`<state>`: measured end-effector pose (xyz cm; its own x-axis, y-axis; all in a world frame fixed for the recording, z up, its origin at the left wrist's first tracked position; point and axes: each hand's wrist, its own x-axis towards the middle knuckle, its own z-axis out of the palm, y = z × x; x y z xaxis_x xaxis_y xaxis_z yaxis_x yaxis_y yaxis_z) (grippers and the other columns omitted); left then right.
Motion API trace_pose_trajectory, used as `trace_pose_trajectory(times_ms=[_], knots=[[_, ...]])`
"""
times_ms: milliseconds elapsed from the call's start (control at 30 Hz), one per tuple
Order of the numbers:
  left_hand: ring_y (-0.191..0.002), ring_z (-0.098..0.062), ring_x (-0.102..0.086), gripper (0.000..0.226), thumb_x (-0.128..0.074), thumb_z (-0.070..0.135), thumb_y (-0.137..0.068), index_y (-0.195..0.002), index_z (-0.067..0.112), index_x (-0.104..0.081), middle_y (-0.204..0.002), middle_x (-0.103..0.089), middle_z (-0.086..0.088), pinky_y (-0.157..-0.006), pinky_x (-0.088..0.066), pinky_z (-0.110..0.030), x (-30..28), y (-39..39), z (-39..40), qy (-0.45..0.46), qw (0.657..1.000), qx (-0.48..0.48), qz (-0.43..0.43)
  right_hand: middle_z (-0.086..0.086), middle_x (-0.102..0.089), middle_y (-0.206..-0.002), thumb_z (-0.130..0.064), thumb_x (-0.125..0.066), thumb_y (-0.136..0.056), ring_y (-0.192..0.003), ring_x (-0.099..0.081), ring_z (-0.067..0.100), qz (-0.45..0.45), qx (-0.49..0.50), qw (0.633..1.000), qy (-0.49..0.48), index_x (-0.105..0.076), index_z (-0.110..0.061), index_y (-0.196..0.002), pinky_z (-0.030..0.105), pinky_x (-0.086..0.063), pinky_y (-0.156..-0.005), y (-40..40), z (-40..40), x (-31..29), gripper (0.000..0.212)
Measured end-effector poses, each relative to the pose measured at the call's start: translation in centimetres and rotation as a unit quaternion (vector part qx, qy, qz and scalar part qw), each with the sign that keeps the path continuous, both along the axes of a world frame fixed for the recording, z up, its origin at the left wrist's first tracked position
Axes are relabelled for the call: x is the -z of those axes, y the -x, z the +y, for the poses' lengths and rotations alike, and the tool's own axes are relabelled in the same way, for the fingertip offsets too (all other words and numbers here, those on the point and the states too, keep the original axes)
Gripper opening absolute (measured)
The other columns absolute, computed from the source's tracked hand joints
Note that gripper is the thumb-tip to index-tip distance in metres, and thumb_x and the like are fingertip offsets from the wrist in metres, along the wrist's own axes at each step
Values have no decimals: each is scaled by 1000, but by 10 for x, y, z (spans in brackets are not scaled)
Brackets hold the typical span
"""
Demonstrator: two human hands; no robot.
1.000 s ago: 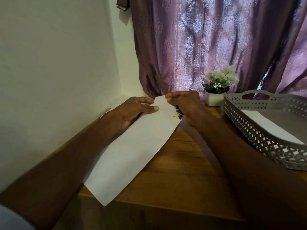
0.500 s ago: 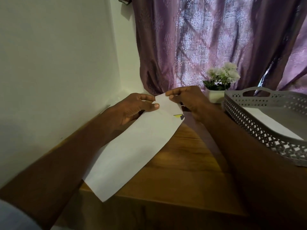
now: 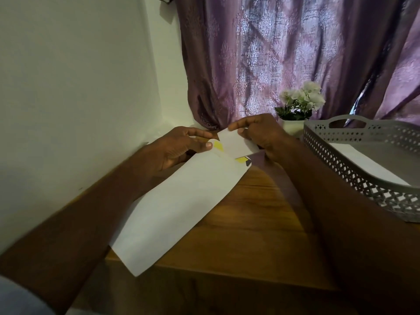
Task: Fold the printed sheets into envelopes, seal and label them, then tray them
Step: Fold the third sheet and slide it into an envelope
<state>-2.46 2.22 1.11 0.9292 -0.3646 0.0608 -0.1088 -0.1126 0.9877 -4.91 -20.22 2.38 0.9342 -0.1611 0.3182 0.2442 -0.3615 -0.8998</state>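
Overhanging the near edge of the wooden counter point(image 3: 261, 235), the long white folded sheet point(image 3: 177, 201) lies on a diagonal, its long axis running from the near-left corner up and away to the right, where both hands meet it. Only its far end is being worked; the near end rests free and unheld.

At that far end the left hand point(image 3: 175, 148) holds the sheet's left corner, thumb pressed on top of the paper beside a yellow printed patch point(image 3: 218, 145) and fingers curled beneath, so this grip is closed on the sheet. The right hand point(image 3: 261, 133) pinches the raised flap point(image 3: 234, 142) between thumb and forefinger, lifting it up and over toward the near side; its grip is closed on the same sheet. A second bit of yellow and dark print point(image 3: 244, 160) shows at the right corner under the flap.

The flap's fold line appears to run across the sheet's short width, so the coming move probably turns on bringing the flap straight down along the long axis, toward the person, while the left hand pins the body flat. The two hands are about equally near; the right does the folding.

Farther right, a grey perforated tray point(image 3: 341, 169) sits on the counter, well apart from the hands, with a white envelope point(image 3: 363, 160) already lying inside. Behind stand a small potted white-flowered plant point(image 3: 300, 103) and a purple curtain point(image 3: 284, 53).
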Motion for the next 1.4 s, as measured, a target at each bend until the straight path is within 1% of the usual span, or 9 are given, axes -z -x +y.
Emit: trace_pose_trajectory(times_ms=[167,267,367,533,733,933,1033,1167,1400], knots=[[-113,-35,-72,41,-79,0,-85,-125,3,-70,-118,-75,-19,-103,-55,-47,-1,1,2,23,1000,-6,3,-3,-71,-86,2,-57,-95,-69,-58,8,9,5,1000,25,-80,-20,-94,13,-46,-48,1,-8,-1,32],[-109,-32,-74,40,-78,0,-86,-125,2,-70,-117,-76,-19,-95,-60,-42,-2,4,1,29,1000,-6,8,0,-72,-88,2,-58,-95,-71,-59,8,16,-8,999,30,-80,-20,-93,13,-47,-52,0,-3,2,31],[-107,-31,-74,39,-78,0,-86,-124,3,-71,-116,-76,-19,-91,-62,-40,-2,5,0,33,999,-11,14,0,-73,-90,2,-63,-94,-74,-58,5,14,-10,1000,-8,-81,-14,-101,12,-49,-60,-2,2,4,25],[-112,-33,-72,41,-77,-1,-86,-126,2,-69,-119,-75,-20,-96,-60,-41,0,1,2,38,999,-10,17,-1,-72,-89,4,-60,-95,-78,-61,9,45,-9,995,-84,-79,-10,-107,15,-52,-56,-6,1,5,26],[-116,-33,-71,68,-85,2,-70,-135,6,-63,-127,-71,-18,-98,-59,-41,1,-1,1,25,998,43,32,0,-70,-93,2,-58,-97,-78,-60,8,51,1,992,-115,-78,-11,-106,13,-47,-48,-8,-2,6,25],[-112,-29,-73,77,-90,8,-63,-135,14,-63,-129,-71,-12,-93,-61,-38,0,-1,0,-26,999,33,3,1,-74,-99,0,-62,-94,-94,-66,20,46,11,988,-149,-78,-22,-83,24,-55,-62,-16,-3,6,29],[-112,-30,-73,80,-91,12,-60,-135,15,-64,-128,-72,-11,-99,-59,-43,-1,1,2,-28,999,24,-5,-1,-74,-99,-5,-65,-95,-98,-65,22,32,-9,987,-160,-77,-25,-78,29,-57,-70,-15,0,6,29],[-112,-30,-73,77,-90,10,-63,-135,16,-65,-127,-73,-11,-99,-58,-45,-3,3,1,-28,999,33,-11,-10,-70,-89,-5,-65,-95,-89,-59,13,-5,14,994,-111,-76,-25,-80,23,-52,-68,-9,5,7,27],[-114,-32,-72,75,-88,11,-65,-136,14,-63,-129,-72,-12,-106,-54,-50,-3,5,0,-26,999,38,-8,0,-75,-92,1,-64,-94,-86,-65,14,-29,20,989,-146,-76,-21,-77,18,-53,-61,-7,6,7,30]])
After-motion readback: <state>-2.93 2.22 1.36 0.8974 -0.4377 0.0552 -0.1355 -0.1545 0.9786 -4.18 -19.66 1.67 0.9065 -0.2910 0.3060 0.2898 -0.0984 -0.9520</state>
